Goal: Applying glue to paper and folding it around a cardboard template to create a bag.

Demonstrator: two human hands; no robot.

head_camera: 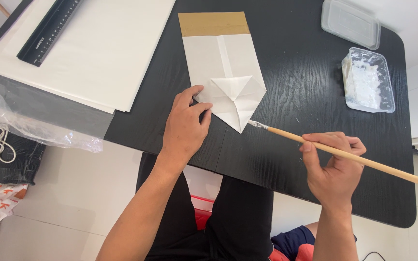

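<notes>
A white folded paper bag (223, 72) with a brown band at its far end lies flat on the black table (296, 96). Its near end is folded into a pointed flap. My left hand (186, 123) presses down on the flap's left edge with thumb and fingers. My right hand (335, 166) grips a long wooden-handled brush (344, 154). The brush's white-coated tip touches the flap's lower right edge near the point.
A clear tub of white paste (367, 79) stands at the right, its lid (350, 21) behind it. A stack of large white sheets (97, 53) with a black ruler (49, 30) lies at the left, beside clear plastic wrap (30, 121). My legs show below the table edge.
</notes>
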